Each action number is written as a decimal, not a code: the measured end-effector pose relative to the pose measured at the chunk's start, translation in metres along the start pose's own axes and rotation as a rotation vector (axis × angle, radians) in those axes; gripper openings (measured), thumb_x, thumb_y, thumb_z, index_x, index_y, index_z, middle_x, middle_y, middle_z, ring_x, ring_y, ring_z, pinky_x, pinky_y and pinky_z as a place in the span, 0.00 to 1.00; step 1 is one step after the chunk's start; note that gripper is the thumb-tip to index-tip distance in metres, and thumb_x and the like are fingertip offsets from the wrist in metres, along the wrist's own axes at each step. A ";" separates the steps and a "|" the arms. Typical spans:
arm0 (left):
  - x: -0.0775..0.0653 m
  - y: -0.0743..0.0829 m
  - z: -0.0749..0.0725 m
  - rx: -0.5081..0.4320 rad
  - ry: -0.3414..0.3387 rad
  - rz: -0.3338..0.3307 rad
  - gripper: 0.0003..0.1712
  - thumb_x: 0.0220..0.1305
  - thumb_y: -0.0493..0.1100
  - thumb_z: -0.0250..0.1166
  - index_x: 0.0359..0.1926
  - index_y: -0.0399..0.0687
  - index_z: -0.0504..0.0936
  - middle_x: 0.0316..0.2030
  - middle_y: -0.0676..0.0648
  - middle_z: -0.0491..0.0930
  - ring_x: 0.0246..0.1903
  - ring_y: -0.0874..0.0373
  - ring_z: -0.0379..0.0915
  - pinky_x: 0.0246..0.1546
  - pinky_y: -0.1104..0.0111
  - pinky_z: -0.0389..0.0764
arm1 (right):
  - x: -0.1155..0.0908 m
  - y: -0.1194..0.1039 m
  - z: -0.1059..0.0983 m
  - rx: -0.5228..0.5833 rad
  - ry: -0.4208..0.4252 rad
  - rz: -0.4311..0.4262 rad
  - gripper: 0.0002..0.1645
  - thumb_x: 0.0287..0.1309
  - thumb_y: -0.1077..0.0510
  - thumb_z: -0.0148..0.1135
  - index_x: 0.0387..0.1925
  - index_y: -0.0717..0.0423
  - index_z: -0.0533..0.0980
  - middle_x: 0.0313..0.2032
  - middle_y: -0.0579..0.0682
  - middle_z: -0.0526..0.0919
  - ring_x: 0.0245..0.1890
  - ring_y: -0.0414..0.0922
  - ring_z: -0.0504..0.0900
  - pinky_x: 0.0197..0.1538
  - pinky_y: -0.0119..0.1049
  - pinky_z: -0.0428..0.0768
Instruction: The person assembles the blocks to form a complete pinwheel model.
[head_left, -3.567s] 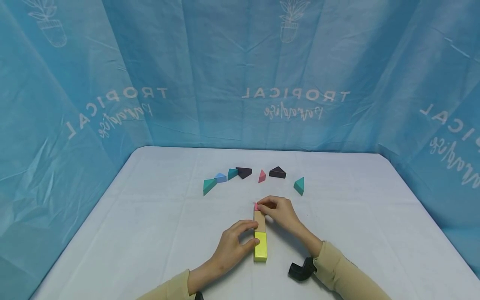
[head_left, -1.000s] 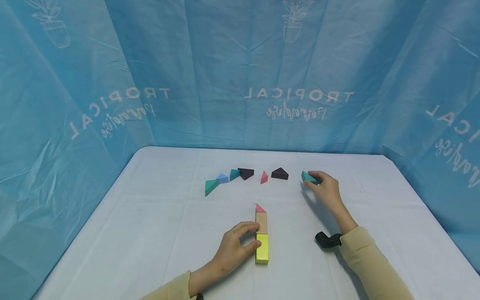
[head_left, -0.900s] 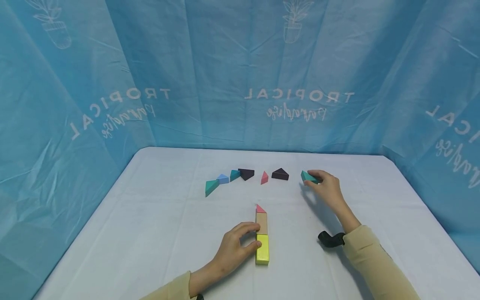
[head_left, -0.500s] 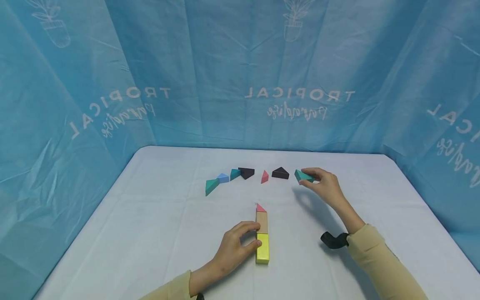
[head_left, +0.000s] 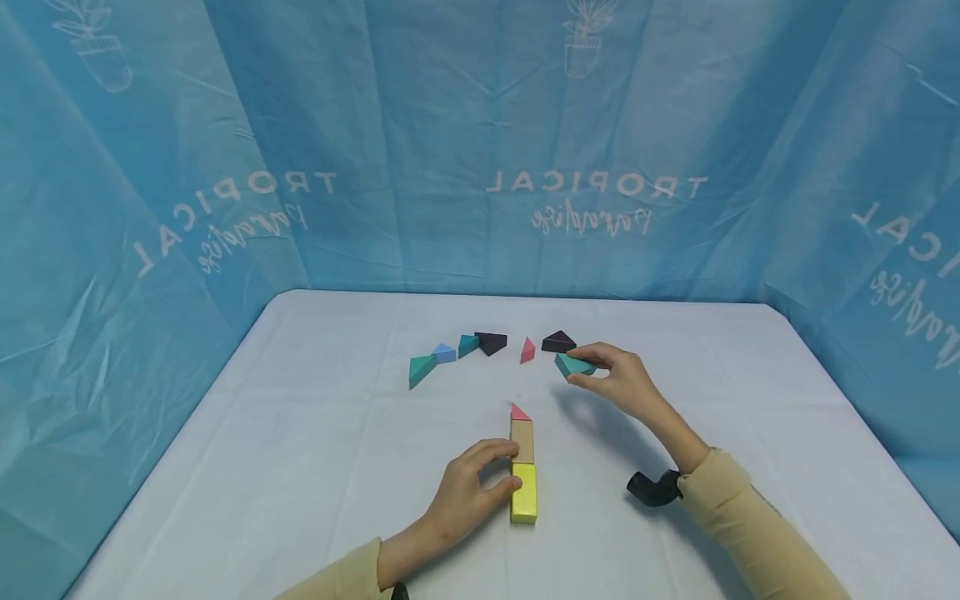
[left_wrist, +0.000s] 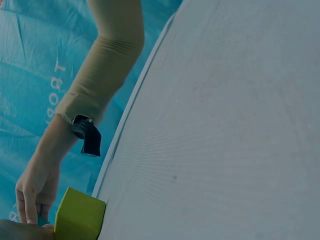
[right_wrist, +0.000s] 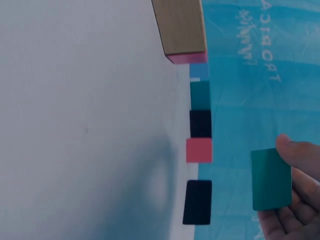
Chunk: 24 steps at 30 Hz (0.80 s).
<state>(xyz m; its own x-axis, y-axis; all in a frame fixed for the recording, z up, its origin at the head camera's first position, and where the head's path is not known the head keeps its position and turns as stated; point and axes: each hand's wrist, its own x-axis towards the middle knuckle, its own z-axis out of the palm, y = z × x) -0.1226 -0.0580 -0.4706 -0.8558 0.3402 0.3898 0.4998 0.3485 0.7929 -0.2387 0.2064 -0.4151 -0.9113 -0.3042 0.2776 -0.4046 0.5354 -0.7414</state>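
My left hand (head_left: pixel 468 492) rests against a short row of blocks in the middle of the table. Its thumb touches the yellow block (head_left: pixel 523 493), and its fingertips touch the tan wooden block (head_left: pixel 522 440) beyond. A small pink triangular block (head_left: pixel 519 412) sits at the row's far end. Between thumb and fingers, my right hand (head_left: pixel 626 383) pinches a green triangular block (head_left: pixel 573 365), held above the table, with its shadow below. In the right wrist view that green block (right_wrist: pixel 271 179) shows a flat rectangular face. The left wrist view shows the yellow block (left_wrist: pixel 80 215) close up.
Across the back of the white table (head_left: pixel 300 417) lie a black triangular block (head_left: pixel 558 342), a pink one (head_left: pixel 528 350), another black one (head_left: pixel 492 343), a teal one (head_left: pixel 468 344), a light blue one (head_left: pixel 444 353) and a green one (head_left: pixel 422 371). Blue curtains (head_left: pixel 420 150) surround the table.
My right hand left the pink block at the row's end, took the green triangular block from the back right, and has carried it leftward. My left hand stays at the row.
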 end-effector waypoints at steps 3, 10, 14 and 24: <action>0.000 0.000 0.000 0.000 -0.003 -0.002 0.23 0.54 0.39 0.71 0.52 0.44 0.79 0.50 0.50 0.78 0.54 0.60 0.71 0.56 0.65 0.72 | 0.000 -0.002 0.008 0.010 -0.024 -0.020 0.23 0.49 0.55 0.72 0.49 0.54 0.80 0.46 0.51 0.81 0.44 0.48 0.79 0.48 0.52 0.78; 0.000 -0.001 0.000 0.002 -0.002 0.006 0.23 0.54 0.40 0.71 0.52 0.46 0.79 0.50 0.50 0.78 0.53 0.60 0.71 0.56 0.65 0.72 | 0.002 -0.007 0.022 0.064 -0.086 -0.087 0.24 0.48 0.55 0.73 0.48 0.55 0.80 0.45 0.50 0.81 0.44 0.49 0.79 0.51 0.48 0.77; 0.000 -0.001 0.000 0.011 0.001 0.009 0.23 0.54 0.40 0.71 0.52 0.47 0.79 0.50 0.51 0.78 0.53 0.61 0.71 0.56 0.65 0.72 | 0.004 -0.007 0.030 0.088 -0.132 -0.100 0.23 0.48 0.56 0.73 0.48 0.56 0.80 0.46 0.50 0.81 0.45 0.50 0.79 0.52 0.46 0.77; 0.000 -0.001 0.000 0.010 -0.003 0.013 0.23 0.54 0.40 0.71 0.52 0.44 0.79 0.49 0.51 0.78 0.52 0.61 0.72 0.55 0.65 0.73 | 0.001 -0.017 0.040 0.081 -0.234 -0.090 0.22 0.52 0.61 0.70 0.50 0.62 0.78 0.46 0.54 0.80 0.45 0.50 0.78 0.53 0.47 0.76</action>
<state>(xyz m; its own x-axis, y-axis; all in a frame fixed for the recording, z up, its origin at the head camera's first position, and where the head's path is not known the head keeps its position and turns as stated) -0.1232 -0.0587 -0.4718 -0.8489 0.3473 0.3985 0.5120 0.3527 0.7833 -0.2301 0.1652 -0.4267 -0.8251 -0.5272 0.2030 -0.4675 0.4355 -0.7693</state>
